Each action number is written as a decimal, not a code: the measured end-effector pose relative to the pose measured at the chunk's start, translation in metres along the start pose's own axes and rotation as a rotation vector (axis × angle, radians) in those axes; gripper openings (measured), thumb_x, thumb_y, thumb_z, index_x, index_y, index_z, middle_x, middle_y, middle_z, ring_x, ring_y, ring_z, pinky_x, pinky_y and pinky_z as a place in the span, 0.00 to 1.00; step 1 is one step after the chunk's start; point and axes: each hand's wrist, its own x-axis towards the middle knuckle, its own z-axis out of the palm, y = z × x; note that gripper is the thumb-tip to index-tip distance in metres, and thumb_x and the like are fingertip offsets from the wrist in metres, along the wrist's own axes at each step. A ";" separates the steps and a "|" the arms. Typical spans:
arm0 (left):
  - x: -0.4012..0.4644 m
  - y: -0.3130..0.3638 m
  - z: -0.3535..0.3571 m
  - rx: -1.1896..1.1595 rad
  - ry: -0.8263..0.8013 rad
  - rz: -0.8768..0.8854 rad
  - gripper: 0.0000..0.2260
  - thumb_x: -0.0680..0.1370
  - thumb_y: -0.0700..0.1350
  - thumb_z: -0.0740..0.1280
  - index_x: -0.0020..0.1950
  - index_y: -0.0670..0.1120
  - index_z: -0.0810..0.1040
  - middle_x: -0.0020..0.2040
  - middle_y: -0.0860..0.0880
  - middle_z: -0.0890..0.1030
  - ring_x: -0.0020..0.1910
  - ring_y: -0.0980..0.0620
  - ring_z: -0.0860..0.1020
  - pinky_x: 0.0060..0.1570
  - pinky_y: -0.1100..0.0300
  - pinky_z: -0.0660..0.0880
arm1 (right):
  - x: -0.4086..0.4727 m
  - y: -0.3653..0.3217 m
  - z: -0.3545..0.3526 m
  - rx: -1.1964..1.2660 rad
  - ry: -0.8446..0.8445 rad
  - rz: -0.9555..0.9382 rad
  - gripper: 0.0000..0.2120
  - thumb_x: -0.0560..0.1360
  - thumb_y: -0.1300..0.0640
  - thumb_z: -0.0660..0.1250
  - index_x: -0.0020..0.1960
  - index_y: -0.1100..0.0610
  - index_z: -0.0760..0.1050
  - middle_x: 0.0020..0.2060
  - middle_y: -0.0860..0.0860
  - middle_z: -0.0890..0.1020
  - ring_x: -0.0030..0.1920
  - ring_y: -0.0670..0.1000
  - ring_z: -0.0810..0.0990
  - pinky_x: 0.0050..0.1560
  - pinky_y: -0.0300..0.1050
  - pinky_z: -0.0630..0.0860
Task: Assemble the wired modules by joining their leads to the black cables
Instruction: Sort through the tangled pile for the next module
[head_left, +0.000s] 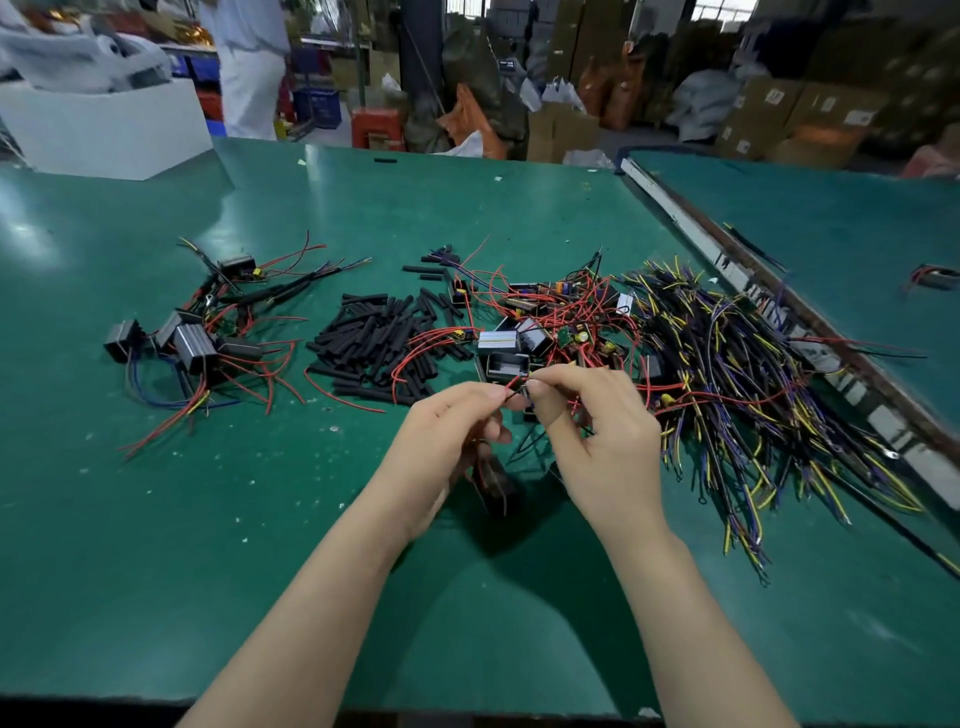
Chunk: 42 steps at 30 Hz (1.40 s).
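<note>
Two hands, left hand (447, 431) and right hand (597, 436), pinch one red lead (514, 383).

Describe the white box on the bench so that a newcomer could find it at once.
Start at the green table and look to its far left corner. There stands the white box, large and plain-sided, with pale wrapping heaped in it. Everything else on the table is small: black tubes, modules and wires.

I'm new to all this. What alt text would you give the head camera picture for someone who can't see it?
Over a green table, a left hand and a right hand pinch thin wire ends together. Behind them lie black tubes, a tangle of modules, a cable pile at right and some modules at left.
</note>
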 end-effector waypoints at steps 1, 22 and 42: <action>0.000 0.001 0.000 -0.033 -0.009 -0.037 0.14 0.79 0.42 0.62 0.37 0.48 0.84 0.28 0.54 0.75 0.31 0.58 0.75 0.32 0.65 0.68 | -0.001 0.000 0.001 0.017 -0.028 0.007 0.07 0.77 0.58 0.67 0.49 0.61 0.81 0.42 0.49 0.82 0.45 0.48 0.75 0.49 0.36 0.71; 0.000 0.008 -0.017 -0.748 -0.233 0.172 0.09 0.66 0.46 0.78 0.45 0.50 0.84 0.61 0.51 0.80 0.66 0.45 0.74 0.67 0.49 0.66 | 0.030 0.003 -0.036 1.606 0.335 0.973 0.23 0.69 0.50 0.67 0.62 0.49 0.64 0.47 0.48 0.84 0.48 0.47 0.85 0.43 0.42 0.81; 0.009 0.009 -0.022 -0.759 0.144 -0.194 0.05 0.68 0.42 0.70 0.35 0.44 0.85 0.38 0.52 0.84 0.31 0.61 0.81 0.28 0.69 0.76 | 0.016 -0.004 -0.007 1.094 -0.140 1.009 0.02 0.73 0.58 0.68 0.41 0.57 0.77 0.33 0.51 0.82 0.32 0.47 0.82 0.29 0.34 0.76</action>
